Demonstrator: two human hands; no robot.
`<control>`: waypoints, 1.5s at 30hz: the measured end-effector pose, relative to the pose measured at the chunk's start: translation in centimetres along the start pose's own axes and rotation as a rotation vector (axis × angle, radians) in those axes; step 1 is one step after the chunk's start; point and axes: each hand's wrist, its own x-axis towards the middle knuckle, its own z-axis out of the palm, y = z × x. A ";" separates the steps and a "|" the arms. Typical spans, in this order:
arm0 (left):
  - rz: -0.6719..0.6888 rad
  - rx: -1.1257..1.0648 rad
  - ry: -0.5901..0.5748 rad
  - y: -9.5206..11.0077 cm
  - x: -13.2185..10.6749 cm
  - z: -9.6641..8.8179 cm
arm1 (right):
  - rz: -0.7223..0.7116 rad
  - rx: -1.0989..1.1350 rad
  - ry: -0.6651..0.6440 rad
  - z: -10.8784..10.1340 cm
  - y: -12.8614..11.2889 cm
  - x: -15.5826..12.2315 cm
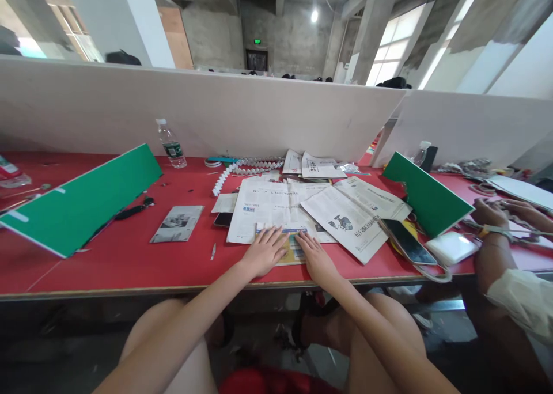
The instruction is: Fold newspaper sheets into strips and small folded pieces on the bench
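Observation:
Both my hands rest on a small folded piece of newspaper [290, 254], printed in yellow and blue, near the table's front edge. My left hand [265, 252] lies flat on its left part with the fingers spread. On its right side my right hand [317, 258] lies with fingers stretched out. Beyond them an open newspaper sheet [272, 201] is spread out, overlapped at the right by another printed sheet [345, 224]. Off to the left sits a separate folded newspaper piece [177, 224].
Green dividers stand at the left [90, 204] and right [427, 195]. A water bottle [171, 145], a zigzag folded white chain [250, 166] and more newspapers [319, 166] lie toward the white partition [207, 112]. A phone [408, 241] and white power bank [452, 247] lie right, near another person's hands [496, 215].

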 end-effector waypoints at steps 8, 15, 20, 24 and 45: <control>-0.009 -0.027 0.007 -0.3 -0.8 -0.4 | -0.001 -0.025 0.064 -0.1 1.8 -2.4; -0.019 -0.020 -0.023 -0.2 -0.6 -0.5 | -0.096 0.031 0.146 -1.6 3.0 -5.3; 0.008 0.111 -0.006 1.2 -0.5 -1.2 | -0.116 0.129 0.143 -2.5 1.8 -6.5; 0.176 0.139 0.004 3.4 -0.7 -2.1 | -0.106 0.110 0.185 -2.7 0.0 -6.3; 0.163 -0.038 0.056 6.2 -1.2 -4.1 | -0.429 0.099 0.426 -3.2 0.0 -4.6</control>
